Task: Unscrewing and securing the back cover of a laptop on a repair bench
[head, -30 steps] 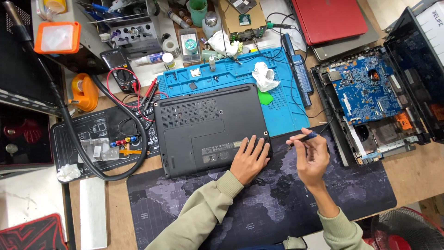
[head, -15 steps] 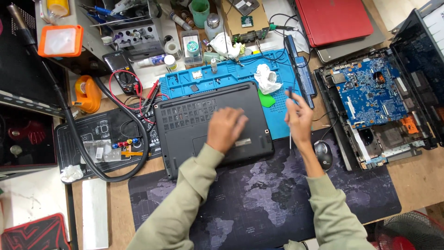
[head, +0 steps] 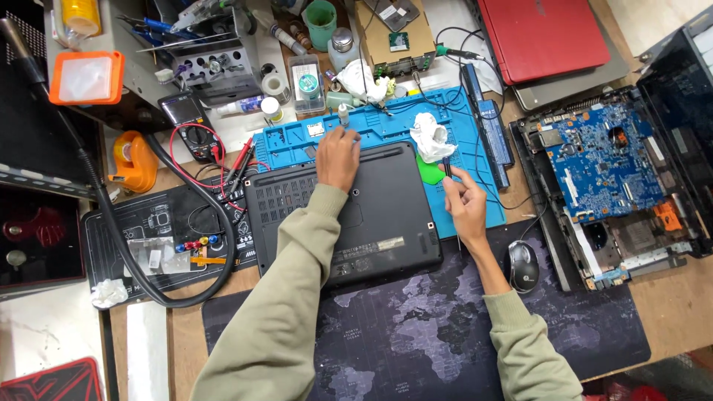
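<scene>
Head view: black laptop (head: 345, 212) lies base-up on the bench (head: 668, 308), far edge over the blue mat (head: 386, 126). Left hand (head: 338, 156) presses flat, fingers spread, on that far edge, steadying it. Right hand (head: 464, 204), grip pinched on a thin screwdriver (head: 451, 200), hovers beside the right edge.

Wooden bench (head: 683, 297) under dark map mat (head: 416, 334), blue mat (head: 386, 126).

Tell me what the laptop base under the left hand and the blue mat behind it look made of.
Laptop base: probably matte black plastic, with moulded vent slots and little glare. Blue mat: looks like soft silicone, dull with moulded compartments, though that's uncertain.
</scene>
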